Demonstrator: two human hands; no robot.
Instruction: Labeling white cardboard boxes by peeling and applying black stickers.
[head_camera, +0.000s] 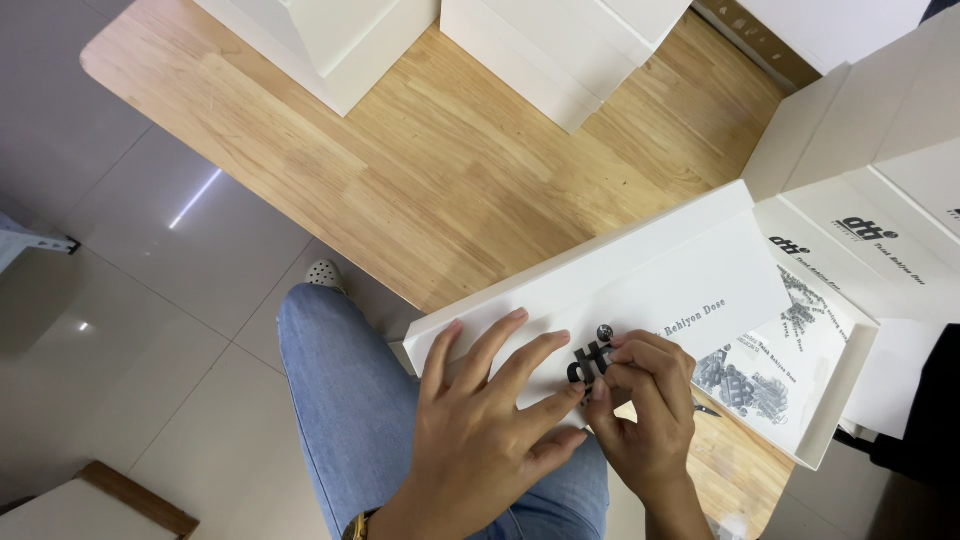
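Pressing flat with fingers spread, the left hand (480, 415) lies palm-down on the near end of a white box lid (640, 285), holding nothing and pinning the card against the near edge of the wooden bench (430, 170). Just beside it, thumb tips almost touching, the right hand (645, 400) has its fingers curled, and its fingertips pinch at a black sticker (588, 362) that lies on the lid's surface, with a small round dark mark just above it. Below both hands a leg in blue jeans (350, 410) reaches toward a pale perforated shoe (324, 273) on the grey tiled floor (150, 300). The lid runs slantwise up and to the right, its long upturned wall facing the bench. At its right end lies an open white tray-like box (830, 400) holding sheets with grey printed patterns. Beyond that, at the right edge, more white folded cartons (880, 130) lean together. Farthest off, along the far side of the bench, stand two stacks of plain white boxes (550, 50).
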